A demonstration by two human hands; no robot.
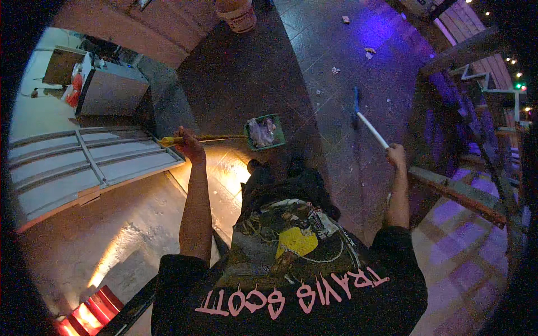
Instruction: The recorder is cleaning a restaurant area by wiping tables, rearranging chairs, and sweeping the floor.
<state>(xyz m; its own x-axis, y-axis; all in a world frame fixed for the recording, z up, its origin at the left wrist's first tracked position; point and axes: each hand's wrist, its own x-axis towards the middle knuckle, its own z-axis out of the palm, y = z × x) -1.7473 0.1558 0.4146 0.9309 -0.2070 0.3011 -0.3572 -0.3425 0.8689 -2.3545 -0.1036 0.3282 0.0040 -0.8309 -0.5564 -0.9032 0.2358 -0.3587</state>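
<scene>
My left hand (191,147) is closed around the yellow-ended long handle (218,137) of a green dustpan (281,133). Crumpled pale rubbish (261,131) fills much of the pan, which hangs over or rests on the dark tiled floor; I cannot tell which. In my right hand (396,155) is the white stick (373,129) of a broom. Its blue head (356,100) is down at the floor, ahead and to the right. Small scraps lie around it, among them a crumpled piece (335,70) and a pale bit of litter (370,53).
A bucket (238,17) stands at the far edge. To the left are a slatted framed panel (101,157) and a pale box-like cabinet (113,92). A glowing red object (94,311) sits at lower left. Wooden beams (458,195) border the right side.
</scene>
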